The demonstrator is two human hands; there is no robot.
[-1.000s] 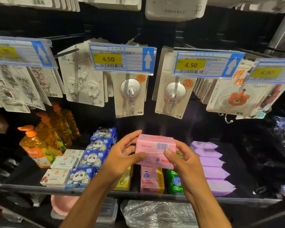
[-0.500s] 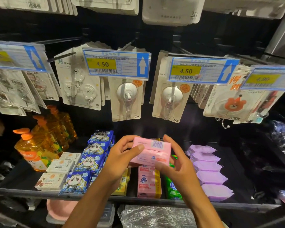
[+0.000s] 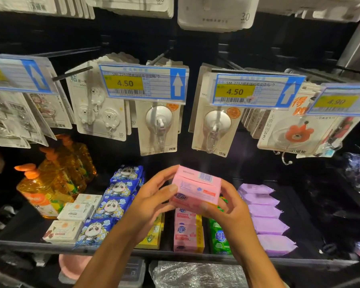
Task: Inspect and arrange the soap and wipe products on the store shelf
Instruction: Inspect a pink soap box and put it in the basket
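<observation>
Holding a pink soap box (image 3: 197,188) above the shelf (image 3: 25,245), both hands share it; the left hand (image 3: 152,202) sets its grip with thumb on the near face, fingers curled behind; the right hand (image 3: 232,207) grips the lower right edge (barcode side tilted upward); matching pink soap packs (image 3: 187,235) lie below, purple wipe packs (image 3: 264,213) just right.

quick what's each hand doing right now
left hand: holding the pink rectangular soap pack, fingers curled round its left end.
right hand: holding the same pack at its right end.
</observation>
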